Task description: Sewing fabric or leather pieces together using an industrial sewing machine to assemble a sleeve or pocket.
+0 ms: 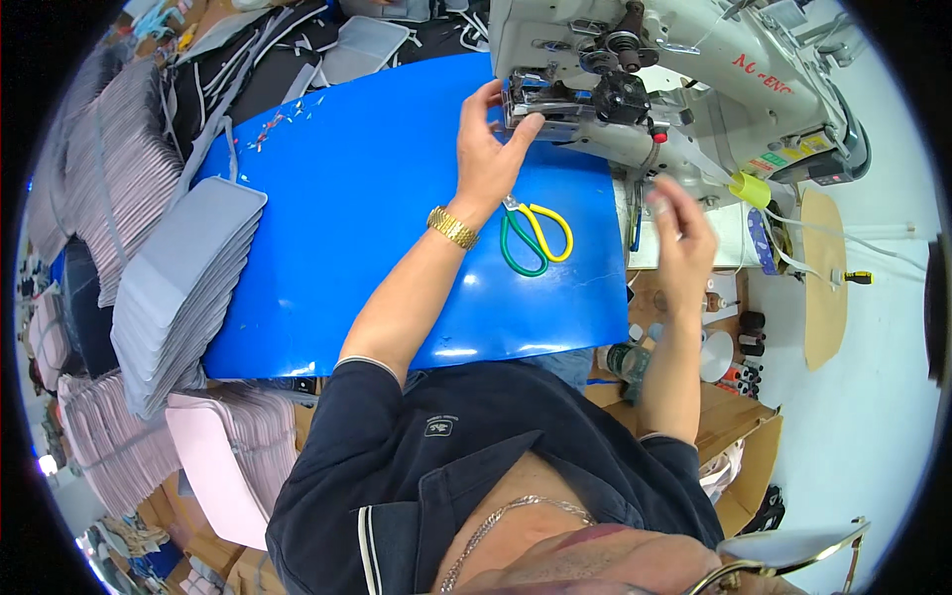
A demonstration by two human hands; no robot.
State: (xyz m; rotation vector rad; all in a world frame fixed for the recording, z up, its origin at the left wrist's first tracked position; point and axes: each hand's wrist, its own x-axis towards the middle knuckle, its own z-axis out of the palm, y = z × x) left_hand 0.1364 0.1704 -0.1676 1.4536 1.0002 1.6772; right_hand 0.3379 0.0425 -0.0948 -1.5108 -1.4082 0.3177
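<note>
My left hand (488,149) is up at the head of an industrial sewing machine (565,50), thumb and fingers apart on either side of the metal parts around its needle (531,99). Whether the fingertips press on them is hard to make out. Just below that wrist, scissors (535,238) with one green and one yellow handle loop lie on the blue tabletop (377,198), their blades partly hidden. To the right of the machine's head, my right hand (682,238) is raised over the table's right side. Its fingers are bent and blurred, so anything between them cannot be seen.
Stacked grey fabric panels (183,278) lean at the table's left edge, with pink panels (223,456) below. Thread scraps (283,119) lie at the far left of the tabletop. Dark straps and pouches (367,45) fill the back. A cardboard box (734,446) stands at lower right.
</note>
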